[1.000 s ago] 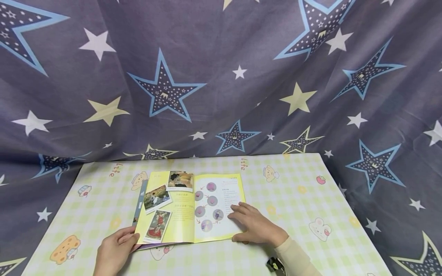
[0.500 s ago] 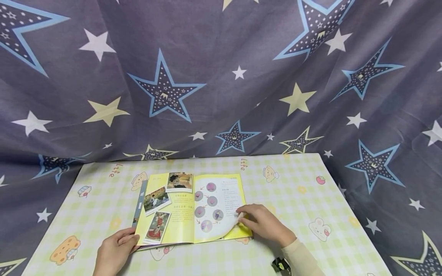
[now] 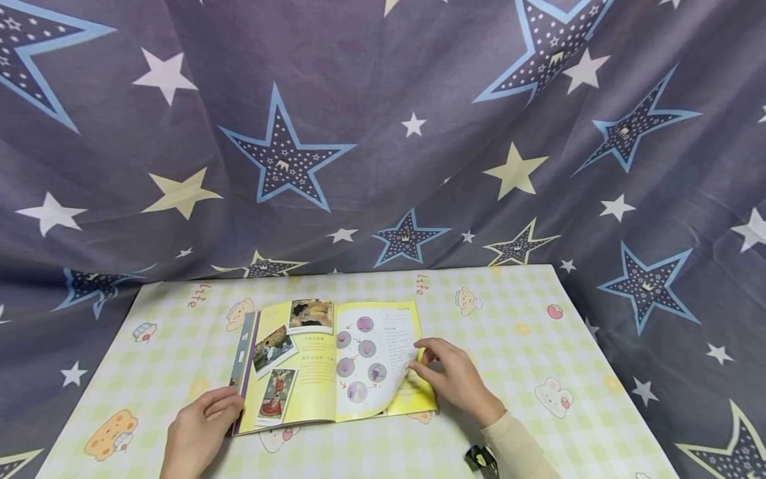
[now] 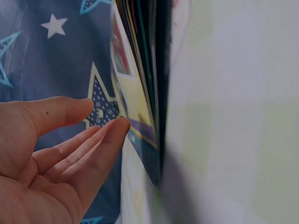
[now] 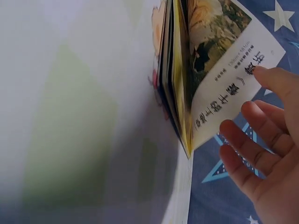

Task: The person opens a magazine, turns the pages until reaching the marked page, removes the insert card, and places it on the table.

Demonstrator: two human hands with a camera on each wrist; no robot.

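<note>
An open picture book (image 3: 317,392) lies on the table, its left page yellow with several photos and its right page white with round pictures and arrows. My right hand (image 3: 457,382) pinches the outer edge of the right page (image 3: 383,389), whose lower corner curls up off the yellow page below. In the right wrist view, the thumb (image 5: 275,81) lies against the page's underside, with a flower picture and large print; the index finger is hidden behind it. At the book's lower left edge is my left hand (image 3: 200,429). Its fingertip (image 4: 122,125) touches the page edges, thumb held apart.
A checked tablecloth (image 3: 509,332) with cartoon animals covers the table. Behind and beside it hangs a dark curtain (image 3: 359,166) printed with stars. A black strap (image 3: 479,459) shows by the right wrist.
My right hand has taken hold of the right page's edge and lifted its lower corner. The left thumb has come off the left page, and a purple strip now shows at that edge.
</note>
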